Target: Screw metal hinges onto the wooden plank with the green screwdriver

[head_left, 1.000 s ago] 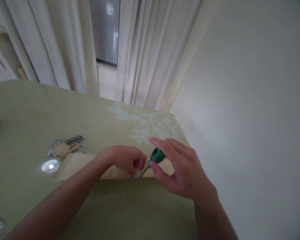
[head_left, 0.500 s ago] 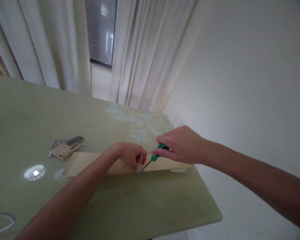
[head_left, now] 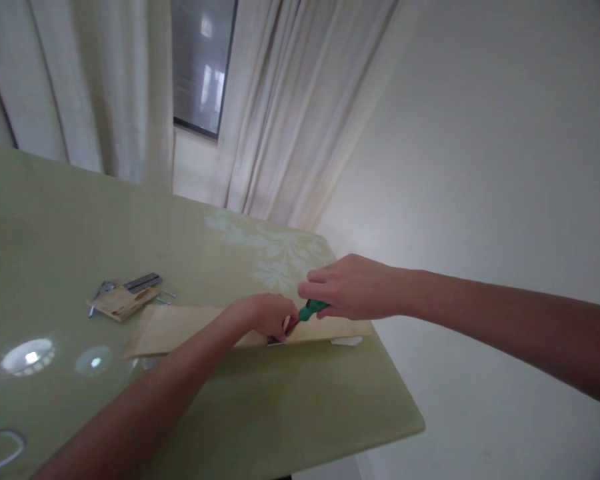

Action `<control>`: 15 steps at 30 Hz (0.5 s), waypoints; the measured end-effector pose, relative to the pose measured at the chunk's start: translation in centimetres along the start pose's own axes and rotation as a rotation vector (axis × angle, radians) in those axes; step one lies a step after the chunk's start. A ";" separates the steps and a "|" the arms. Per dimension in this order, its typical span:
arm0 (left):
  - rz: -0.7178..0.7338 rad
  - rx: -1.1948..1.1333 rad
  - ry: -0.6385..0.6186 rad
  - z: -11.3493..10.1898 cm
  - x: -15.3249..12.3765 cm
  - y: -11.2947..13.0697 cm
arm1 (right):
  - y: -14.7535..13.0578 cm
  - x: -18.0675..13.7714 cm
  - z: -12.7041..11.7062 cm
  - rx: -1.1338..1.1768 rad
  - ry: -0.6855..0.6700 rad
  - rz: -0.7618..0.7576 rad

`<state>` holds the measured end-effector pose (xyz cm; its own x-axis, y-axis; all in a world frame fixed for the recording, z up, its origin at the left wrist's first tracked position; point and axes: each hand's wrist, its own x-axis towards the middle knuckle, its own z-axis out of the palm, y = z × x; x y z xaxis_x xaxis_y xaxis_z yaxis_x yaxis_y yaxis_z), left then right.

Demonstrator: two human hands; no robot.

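Observation:
My right hand [head_left: 347,288] is wrapped round the green handle of a screwdriver [head_left: 311,309], whose shaft slants down to the left. Its tip meets the near edge of a pale wooden board [head_left: 175,327] beside a small metal piece [head_left: 276,343], perhaps a hinge or bracket. Bent over the board, my left hand [head_left: 273,317] has its fingers pinched close around the lower shaft and tip. What lies between those fingertips is hidden. The board rests lengthwise on the green table, its middle partly covered by my left forearm.
On the green table [head_left: 300,407], left of the board, lie a small wood piece [head_left: 123,303], dark metal strips [head_left: 143,283] and several screws or pins. A white piece [head_left: 347,341] shows under the board's right end. A white loop [head_left: 7,453] is at lower left. Curtains hang behind.
My left fingers have closed in toward the screwdriver shaft. My right hand has turned on the handle and sits slightly further left in view. The whole view has shifted a little.

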<state>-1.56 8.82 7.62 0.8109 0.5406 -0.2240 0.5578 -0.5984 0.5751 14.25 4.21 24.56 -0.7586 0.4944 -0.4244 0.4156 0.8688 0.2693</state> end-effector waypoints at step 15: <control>0.001 -0.018 0.018 0.0 -0.1 -0.3 | -0.2 0.1 -0.4 0.075 -0.164 0.348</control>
<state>-1.79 8.96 7.48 0.8082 0.5504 -0.2095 0.5536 -0.5885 0.5893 13.87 4.09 24.82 -0.4778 0.7526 -0.4531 0.6739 0.6449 0.3605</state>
